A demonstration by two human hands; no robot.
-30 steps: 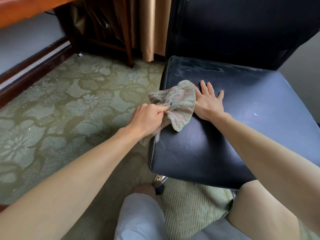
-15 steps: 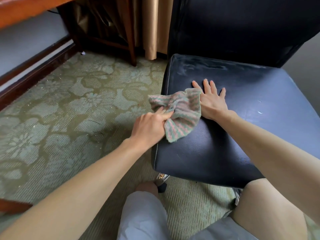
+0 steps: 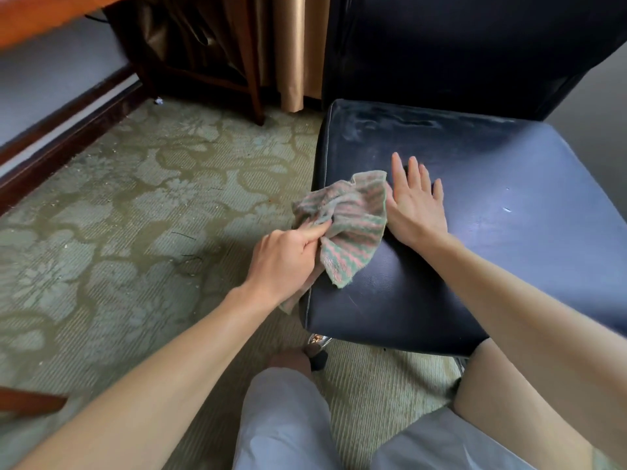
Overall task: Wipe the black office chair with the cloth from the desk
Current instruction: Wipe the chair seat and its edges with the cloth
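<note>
Left hand [image 3: 285, 262] bunches the striped cloth [image 3: 346, 225] at the chair seat [image 3: 509, 205] near edge, right hand [image 3: 419, 206] flat and spread bracing beside it: wiping underway, next sweep probably needs pressure toward the dusty back.

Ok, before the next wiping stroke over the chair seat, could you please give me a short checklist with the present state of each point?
1. Cloth gripped: ok. The left hand holds the cloth bunched.
2. Cloth on the surface: ok. It lies over the left front edge of the seat.
3. Chair steadied: ok. The right hand rests flat on the seat, fingers straight.
4. Path to the right free: not ok. The right hand lies directly beside the cloth.
5. Seat clean: not ok. Dusty smears at the rear, white specks on the right.
6. Chair cannot roll: cannot tell. The base is mostly hidden.
</note>
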